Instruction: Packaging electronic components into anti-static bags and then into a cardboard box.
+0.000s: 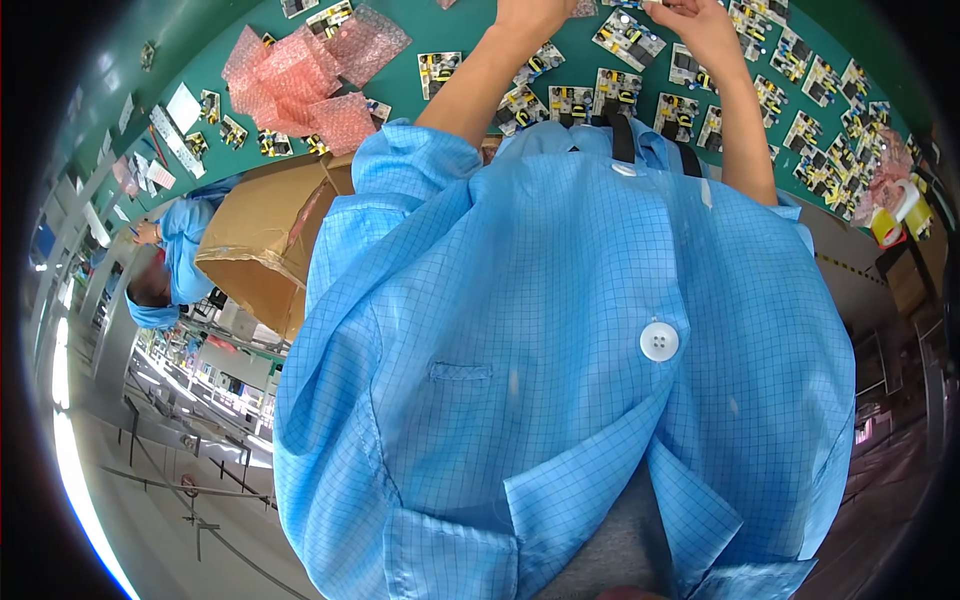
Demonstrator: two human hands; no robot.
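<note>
At the top edge of the head view, my left hand reaches over the green table. The frame edge cuts off its fingers, so its grip is hidden. To its right, my right hand has thumb and fingers drawn together at the same edge. What lies between them is too small to make out. Just below those fingertips lies a circuit board with yellow and black parts. Several similar boards are spread around and below both hands, one of them a board close to my jacket.
Pink bubble wrap bags are heaped at the left, partly over some boards. A cardboard box stands below the table's left side. More boards cluster at the right, near tape rolls. Another person in a blue sleeve is at far left.
</note>
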